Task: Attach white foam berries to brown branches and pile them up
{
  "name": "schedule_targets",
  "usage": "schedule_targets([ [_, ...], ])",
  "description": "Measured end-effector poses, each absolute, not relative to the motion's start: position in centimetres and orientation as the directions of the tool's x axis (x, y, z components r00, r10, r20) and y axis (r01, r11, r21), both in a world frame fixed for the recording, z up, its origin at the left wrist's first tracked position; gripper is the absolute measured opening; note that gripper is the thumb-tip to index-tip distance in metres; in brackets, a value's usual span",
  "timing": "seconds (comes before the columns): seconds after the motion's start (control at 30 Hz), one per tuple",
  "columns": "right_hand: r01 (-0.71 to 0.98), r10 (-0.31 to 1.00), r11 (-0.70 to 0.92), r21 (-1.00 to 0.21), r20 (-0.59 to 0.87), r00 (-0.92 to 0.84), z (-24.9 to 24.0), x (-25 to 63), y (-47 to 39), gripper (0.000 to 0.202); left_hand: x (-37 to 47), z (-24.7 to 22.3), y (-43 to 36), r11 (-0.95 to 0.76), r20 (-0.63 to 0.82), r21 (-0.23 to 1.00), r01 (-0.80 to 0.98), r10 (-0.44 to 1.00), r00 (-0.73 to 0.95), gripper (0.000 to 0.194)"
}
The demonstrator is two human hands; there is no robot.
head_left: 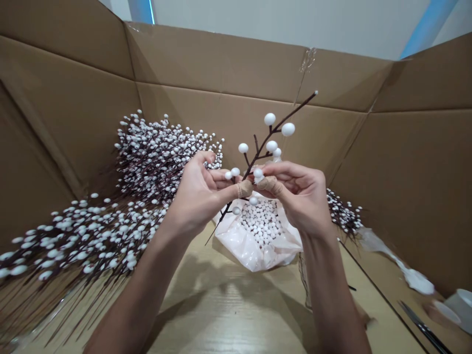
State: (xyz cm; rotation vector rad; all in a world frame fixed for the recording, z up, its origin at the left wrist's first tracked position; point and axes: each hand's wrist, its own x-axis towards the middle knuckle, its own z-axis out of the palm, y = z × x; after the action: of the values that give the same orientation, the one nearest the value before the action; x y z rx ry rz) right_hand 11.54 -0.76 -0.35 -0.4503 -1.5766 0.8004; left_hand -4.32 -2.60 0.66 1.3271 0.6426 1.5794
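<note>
A dark brown branch (260, 149) with several white berries slants up to the right in front of me. My left hand (206, 191) pinches its lower part between a tape-wrapped thumb and the fingers. Closed round a white berry (258, 173) beside the stem, my right hand (302, 192) also has tape on its thumb. Below both hands, an open plastic bag (245, 246) holds many loose white berries (260, 221).
Heaps of berry branches (155, 157) lie at the left, with a smaller bunch (344, 214) at the right. Cardboard walls (221, 59) surround the table (228, 314). Scissors (424, 327), tape rolls (459, 307) and crumpled plastic (416, 280) are at the lower right.
</note>
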Motion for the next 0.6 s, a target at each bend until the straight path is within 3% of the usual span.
schedule_targets([
  [0.4,-0.184,0.686,0.682,-0.708,0.706,-0.175,-0.48,11.45,-0.38,0.010,-4.51,0.81,-2.67,-0.412,0.442,0.857,-0.311,0.896,0.032,0.084],
  [0.6,-0.254,0.710,0.592,-0.764,0.645,-0.283,-0.29,11.95,-0.27,0.011,-4.74,0.98,-2.67,-0.384,0.439,0.858,-0.342,0.893,0.098,0.078],
])
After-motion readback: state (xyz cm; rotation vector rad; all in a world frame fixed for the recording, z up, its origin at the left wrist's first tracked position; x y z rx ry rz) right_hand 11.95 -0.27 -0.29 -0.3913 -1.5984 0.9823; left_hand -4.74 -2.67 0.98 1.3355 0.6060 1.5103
